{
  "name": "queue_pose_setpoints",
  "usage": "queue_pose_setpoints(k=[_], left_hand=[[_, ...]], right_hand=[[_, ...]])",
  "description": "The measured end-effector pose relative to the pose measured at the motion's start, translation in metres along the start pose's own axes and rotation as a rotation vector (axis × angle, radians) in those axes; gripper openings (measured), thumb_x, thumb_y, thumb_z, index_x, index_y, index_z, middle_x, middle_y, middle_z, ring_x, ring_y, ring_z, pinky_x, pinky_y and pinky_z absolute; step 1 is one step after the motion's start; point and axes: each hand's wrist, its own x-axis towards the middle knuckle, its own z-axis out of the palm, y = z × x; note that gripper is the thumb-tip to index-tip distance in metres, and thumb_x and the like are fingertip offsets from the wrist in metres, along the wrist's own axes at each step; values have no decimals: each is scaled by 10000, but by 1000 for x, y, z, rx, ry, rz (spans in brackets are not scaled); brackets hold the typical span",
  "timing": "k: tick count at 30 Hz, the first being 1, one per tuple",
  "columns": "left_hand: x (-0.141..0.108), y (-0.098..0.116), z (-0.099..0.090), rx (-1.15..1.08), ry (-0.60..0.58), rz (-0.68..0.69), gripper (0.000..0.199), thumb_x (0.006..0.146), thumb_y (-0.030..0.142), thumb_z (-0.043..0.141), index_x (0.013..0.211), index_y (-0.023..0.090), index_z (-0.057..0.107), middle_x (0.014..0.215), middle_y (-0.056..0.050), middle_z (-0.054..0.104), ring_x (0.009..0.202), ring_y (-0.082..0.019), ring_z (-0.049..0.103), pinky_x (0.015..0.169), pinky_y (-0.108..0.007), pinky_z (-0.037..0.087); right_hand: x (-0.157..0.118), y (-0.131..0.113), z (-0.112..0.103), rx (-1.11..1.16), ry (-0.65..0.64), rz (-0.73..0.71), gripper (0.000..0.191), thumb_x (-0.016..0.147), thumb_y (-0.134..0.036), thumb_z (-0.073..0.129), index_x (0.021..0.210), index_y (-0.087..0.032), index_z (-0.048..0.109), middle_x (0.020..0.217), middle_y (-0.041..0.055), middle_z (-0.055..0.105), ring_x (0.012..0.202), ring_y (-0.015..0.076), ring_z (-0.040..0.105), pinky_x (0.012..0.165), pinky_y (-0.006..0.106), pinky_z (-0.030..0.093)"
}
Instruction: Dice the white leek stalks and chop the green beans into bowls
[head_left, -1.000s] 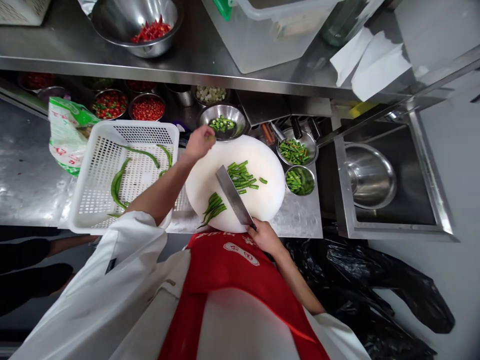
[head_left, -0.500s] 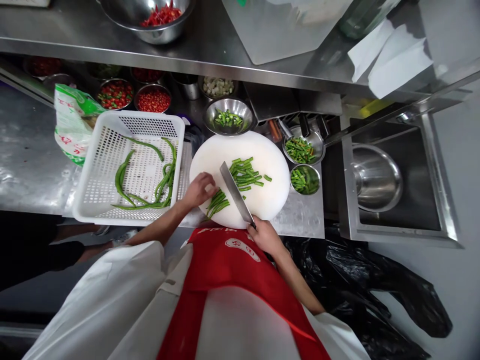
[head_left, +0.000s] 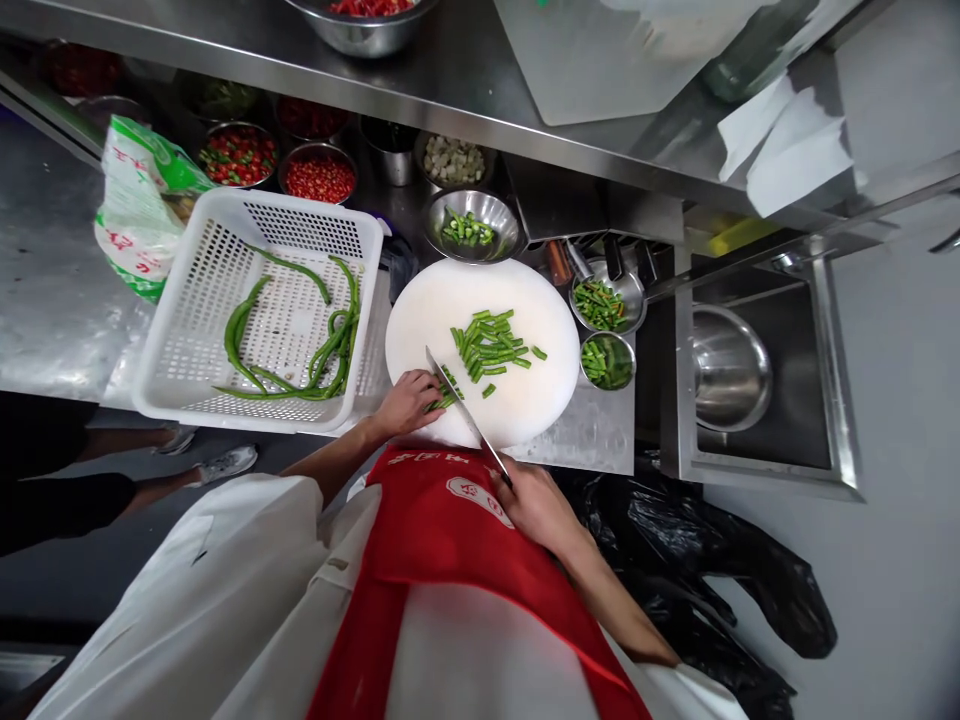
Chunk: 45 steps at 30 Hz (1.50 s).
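My right hand (head_left: pixel 531 497) is closed around the handle of a kitchen knife (head_left: pixel 463 408), whose blade slants up and left over the round white cutting board (head_left: pixel 420 300). On the board's lower left, my left hand (head_left: pixel 407 402) presses down on a small bunch of green beans (head_left: pixel 448 390), its fingers curled at their ends beside the blade. The fingers hide part of the bunch. Cut green bean pieces (head_left: pixel 491 343) lie in a loose pile at the middle of the board, to the right of the knife.
A white plastic basket (head_left: pixel 161 370) with several long beans stands to the left. Behind the board is a metal bowl (head_left: pixel 504 228) of chopped green pieces; two bowls of cut beans (head_left: pixel 600 303) (head_left: pixel 609 361) sit right. Further right is a sink (head_left: pixel 780 470). A metal shelf (head_left: pixel 450 125) overhangs the back.
My left hand has come down onto the bean bunch, its fingers now over it. The knife has shifted left and down, its blade now at the bunch. The view has turned slightly.
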Motion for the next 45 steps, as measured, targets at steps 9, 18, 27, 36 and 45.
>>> queue_pose_setpoints(k=[9, 18, 27, 36, 45], left_hand=[[-4, -2, 1, -42, 22, 8, 243, 954, 400, 578, 1003, 211, 723, 1118, -109, 651, 1149, -248, 555, 1039, -409, 435], [-8, -3, 7, -12, 56, -10, 238, 967, 391, 578, 995, 208, 727, 1059, -97, 694, 1087, -244, 592, 981, -405, 458], [-6, -6, 8, -78, 74, -55, 227, 960, 384, 589, 988, 202, 722, 1070, -111, 712, 1107, -237, 625, 1013, -413, 490], [-3, -1, 7, -117, 157, -108, 229, 947, 402, 600, 924, 195, 697, 1056, -115, 707, 1044, -237, 640, 976, -421, 531], [22, -18, -35, -116, -33, -258, 195, 928, 245, 532, 1033, 180, 683, 1035, -98, 695, 987, -218, 643, 933, -362, 528]], right_hand=[[-8, 4, -7, 12, -62, -16, 317, 961, -220, 421, 1211, -213, 615, 1095, 99, 749, 1002, 265, 700, 852, 317, 456], [-5, 3, -4, -66, -105, -6, 425, 925, -173, 425, 1328, -187, 562, 1065, 117, 759, 973, 266, 715, 847, 319, 465], [15, 5, 4, -83, -116, 0, 351, 988, -238, 374, 1239, -171, 610, 1001, 137, 768, 907, 276, 728, 780, 323, 470], [55, 24, 15, 44, 4, -34, 265, 968, -264, 457, 1118, -188, 662, 1085, 121, 760, 1033, 266, 700, 893, 327, 493], [49, 55, 20, 344, 167, -85, 303, 925, -238, 527, 1186, -194, 673, 1296, 101, 696, 1222, 289, 623, 1050, 431, 467]])
